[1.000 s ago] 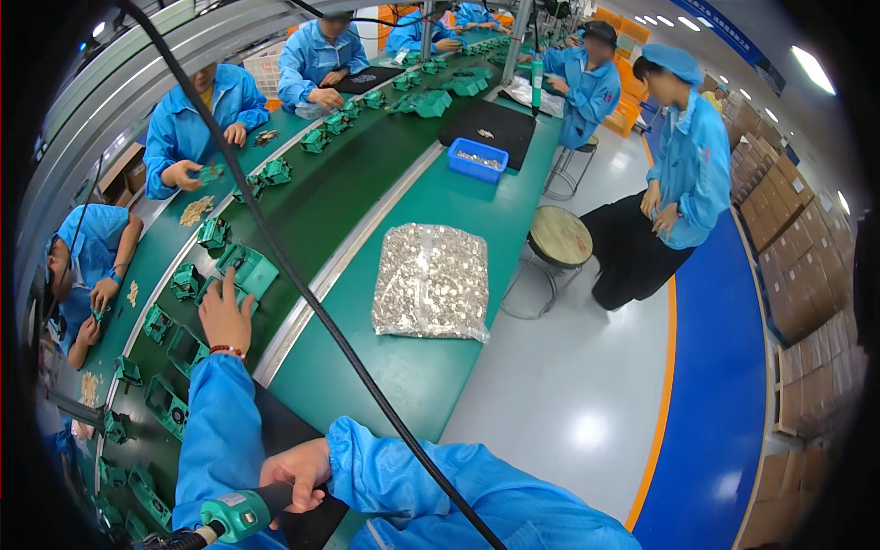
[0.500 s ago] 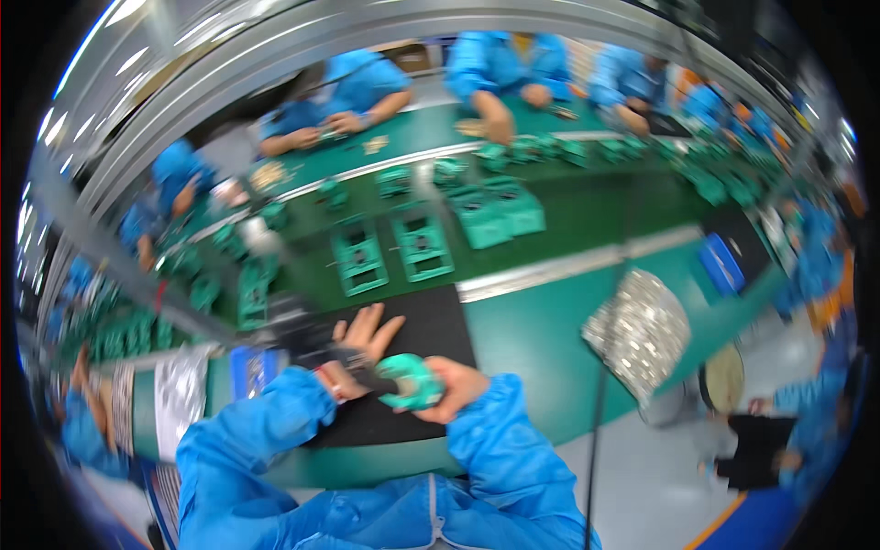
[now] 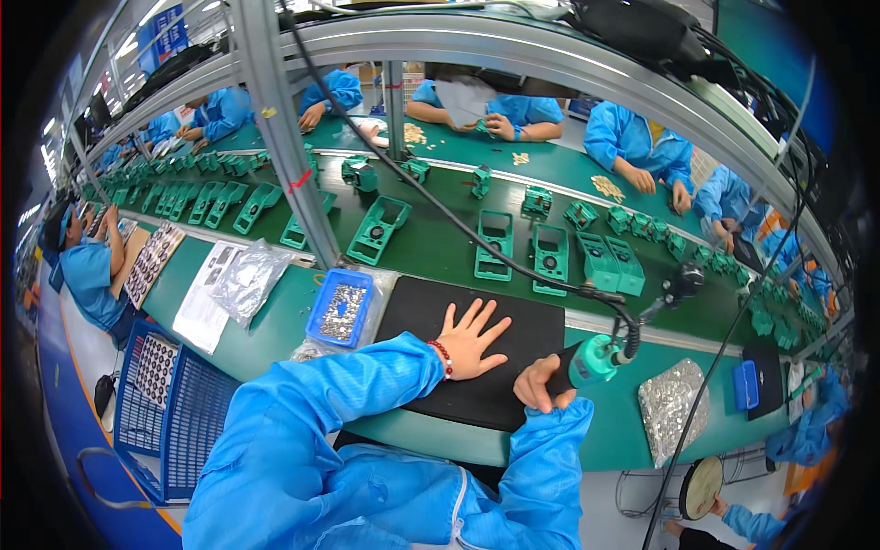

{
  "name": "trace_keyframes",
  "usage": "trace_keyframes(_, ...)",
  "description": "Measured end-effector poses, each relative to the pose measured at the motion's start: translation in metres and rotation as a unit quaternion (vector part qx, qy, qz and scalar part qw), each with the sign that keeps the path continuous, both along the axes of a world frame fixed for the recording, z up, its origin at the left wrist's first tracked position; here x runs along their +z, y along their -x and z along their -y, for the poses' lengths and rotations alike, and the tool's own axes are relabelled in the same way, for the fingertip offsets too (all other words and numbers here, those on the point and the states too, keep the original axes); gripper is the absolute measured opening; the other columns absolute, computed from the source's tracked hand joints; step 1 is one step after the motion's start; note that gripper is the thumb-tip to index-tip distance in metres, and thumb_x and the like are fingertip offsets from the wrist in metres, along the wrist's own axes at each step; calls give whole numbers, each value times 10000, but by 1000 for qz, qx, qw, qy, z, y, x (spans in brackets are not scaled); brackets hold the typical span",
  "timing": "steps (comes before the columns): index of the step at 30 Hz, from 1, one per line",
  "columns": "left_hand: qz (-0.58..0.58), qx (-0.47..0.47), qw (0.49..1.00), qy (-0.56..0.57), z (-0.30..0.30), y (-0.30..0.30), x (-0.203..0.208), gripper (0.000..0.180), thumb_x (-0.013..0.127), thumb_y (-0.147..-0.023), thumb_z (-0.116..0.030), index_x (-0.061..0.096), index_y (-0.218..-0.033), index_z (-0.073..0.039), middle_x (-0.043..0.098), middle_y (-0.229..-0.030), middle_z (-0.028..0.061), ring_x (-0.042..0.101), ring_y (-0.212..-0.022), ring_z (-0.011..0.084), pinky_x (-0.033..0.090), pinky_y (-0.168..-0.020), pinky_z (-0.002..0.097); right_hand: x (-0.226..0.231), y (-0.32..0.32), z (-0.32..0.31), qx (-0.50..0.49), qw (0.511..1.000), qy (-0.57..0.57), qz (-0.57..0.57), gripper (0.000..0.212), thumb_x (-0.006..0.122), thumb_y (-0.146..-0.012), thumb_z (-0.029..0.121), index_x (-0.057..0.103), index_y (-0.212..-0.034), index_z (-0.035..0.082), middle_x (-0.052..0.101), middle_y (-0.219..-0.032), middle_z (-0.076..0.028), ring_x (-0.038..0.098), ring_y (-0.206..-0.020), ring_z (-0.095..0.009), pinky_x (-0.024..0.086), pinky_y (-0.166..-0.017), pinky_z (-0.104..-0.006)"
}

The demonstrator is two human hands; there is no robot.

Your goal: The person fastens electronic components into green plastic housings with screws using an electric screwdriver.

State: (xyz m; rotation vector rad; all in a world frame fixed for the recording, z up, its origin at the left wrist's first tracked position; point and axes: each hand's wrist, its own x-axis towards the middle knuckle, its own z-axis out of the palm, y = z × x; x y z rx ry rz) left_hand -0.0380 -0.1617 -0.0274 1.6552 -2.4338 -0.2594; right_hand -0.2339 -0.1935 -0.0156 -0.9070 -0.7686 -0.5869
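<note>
My feed, frame centre: left hand [image 3: 471,348] open, fingers spread over a flat black rectangular mat [image 3: 477,401] | right of it: right hand [image 3: 539,383] gripping a green-and-black cylindrical tool [image 3: 590,362], long axis slanting upper right, away from left hand.

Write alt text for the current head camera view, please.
A person's left hand rests splayed on a black mat while the right hand grips a green-and-black tool. A blue tray of small metal parts sits left of the mat. Beyond, green housings line a dark green belt, with blue-clad workers along its far side.
</note>
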Motion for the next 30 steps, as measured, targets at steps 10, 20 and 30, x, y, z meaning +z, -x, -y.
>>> trace_keyframes(10,-11,224,961,159,127,-152,36,188,634,-845,-161,674,-999,-60,625,-1048,171,644,-962,356,532,-806,472,-9,1,-6,-22,998,-56,33,623,755,-873,295,532,-1312,-86,702,-826,-124,546,-692,-144,412,-565,-258)
trace_keyframes(20,90,412,905,-61,208,-276,16,306,674,-876,-267,665,-1077,-37,671,-1151,214,653,-1075,370,523,-900,462,-9,-1,5,-9,1000,-6,-11,539,733,-904,298,568,-1268,-65,699,-801,-83,569,-654,-146,431,-534,-258)
trace_keyframes(30,326,546,768,-71,217,-362,-7,615,732,-779,-286,539,-1336,-108,596,-1316,151,578,-1206,368,352,-1026,581,-8,-5,15,68,996,19,-55,334,755,-854,290,683,-765,-25,689,-664,-81,570,-549,-163,400,-462,-277)
